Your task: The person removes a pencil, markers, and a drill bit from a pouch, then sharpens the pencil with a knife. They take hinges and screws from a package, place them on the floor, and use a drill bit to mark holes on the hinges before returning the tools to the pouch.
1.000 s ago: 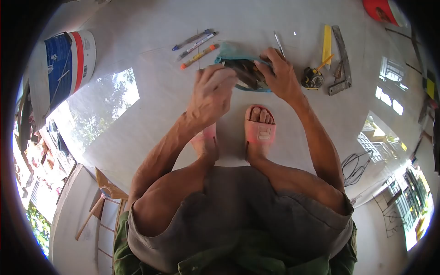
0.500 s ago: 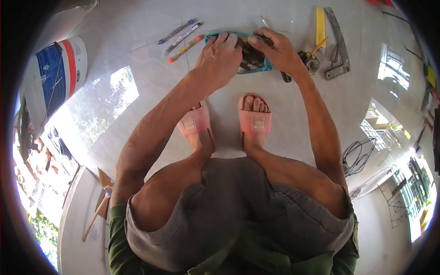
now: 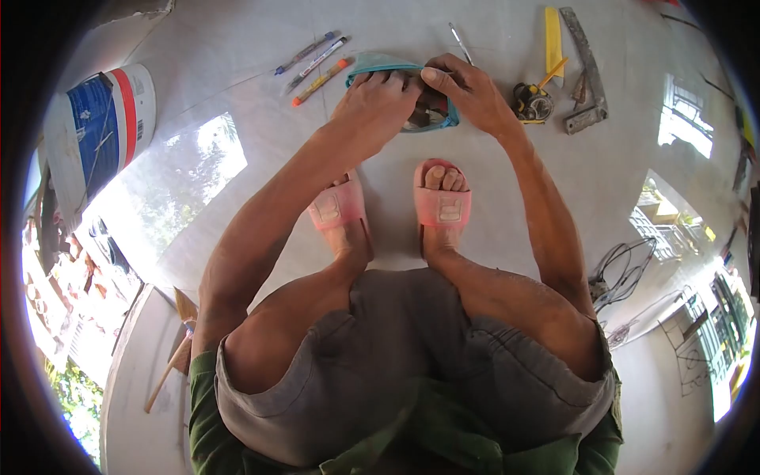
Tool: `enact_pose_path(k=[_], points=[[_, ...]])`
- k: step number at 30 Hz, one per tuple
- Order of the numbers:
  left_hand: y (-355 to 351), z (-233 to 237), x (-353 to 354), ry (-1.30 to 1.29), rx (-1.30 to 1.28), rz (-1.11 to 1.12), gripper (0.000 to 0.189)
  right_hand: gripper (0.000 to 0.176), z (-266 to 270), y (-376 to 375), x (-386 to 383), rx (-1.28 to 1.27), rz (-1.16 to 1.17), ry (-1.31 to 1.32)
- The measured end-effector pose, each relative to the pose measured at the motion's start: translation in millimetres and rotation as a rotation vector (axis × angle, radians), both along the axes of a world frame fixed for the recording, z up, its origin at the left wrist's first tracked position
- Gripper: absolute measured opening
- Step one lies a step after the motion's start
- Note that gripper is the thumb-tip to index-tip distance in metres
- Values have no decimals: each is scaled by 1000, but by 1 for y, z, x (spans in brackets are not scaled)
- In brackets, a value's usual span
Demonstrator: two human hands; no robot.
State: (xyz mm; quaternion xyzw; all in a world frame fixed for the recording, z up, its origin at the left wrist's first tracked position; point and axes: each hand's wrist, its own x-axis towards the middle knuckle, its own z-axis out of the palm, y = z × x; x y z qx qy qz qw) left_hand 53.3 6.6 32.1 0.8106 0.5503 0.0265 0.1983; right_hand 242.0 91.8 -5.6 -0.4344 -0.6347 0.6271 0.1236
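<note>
A teal zip pouch (image 3: 386,60) lies on the floor ahead of my feet, its mouth spread and dark objects inside that I cannot make out. My left hand (image 3: 377,99) reaches into it from the left, fingers curled downward, with the fingertips hidden. At the pouch's right side, my right hand (image 3: 469,93) pinches the edge between thumb and fingers. Just beyond that hand is a thin white pen (image 3: 460,43). A black-and-yellow tape measure (image 3: 533,104) sits right of my right wrist.
Left of the pouch lie a blue pen (image 3: 305,53), a white marker (image 3: 318,63) and an orange-ended yellow marker (image 3: 320,82). A metal square (image 3: 586,71) and a yellow strip (image 3: 553,43) are at the right. A bucket (image 3: 119,119) stands far left; a coiled cable (image 3: 625,269) rests at right.
My left hand has shifted slightly down, with its fingers lower in the pouch. My right hand has moved a little, and more of the white pen shows behind it.
</note>
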Motion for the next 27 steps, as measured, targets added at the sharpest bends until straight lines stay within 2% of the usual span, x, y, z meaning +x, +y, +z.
enact_pose_path(k=[3, 7, 11, 14, 17, 20, 23, 26, 27], points=[[-21, 16, -5, -105, 96, 32, 39, 57, -1, 1, 0, 77, -26, -68], [-62, 40, -17, -217, 42, 198, 40, 64, 6, 7, 0, -19, 21, -139], [-97, 11, -46, -181, -20, 323, 38, 70, 5, 8, 1, -83, 24, -152], [-115, -25, -69, -128, -96, 296, 38, 72, -4, 4, -2, -40, -33, -125], [-112, -36, -74, -116, 56, 281, 35, 72, 0, 4, -2, -56, -9, -160], [-90, 7, -59, -267, 186, 345, 30, 70, 9, 0, -3, -53, -21, -170], [-56, 30, -48, -337, 237, 180, 34, 67, 5, -4, -5, -44, -32, -123], [-15, 8, -16, -420, 227, 76, 29, 63, 0, 0, -5, -80, -21, -83], [-2, 2, -9, -353, 133, 62, 27, 62, 0, -1, -4, -102, -16, -76]])
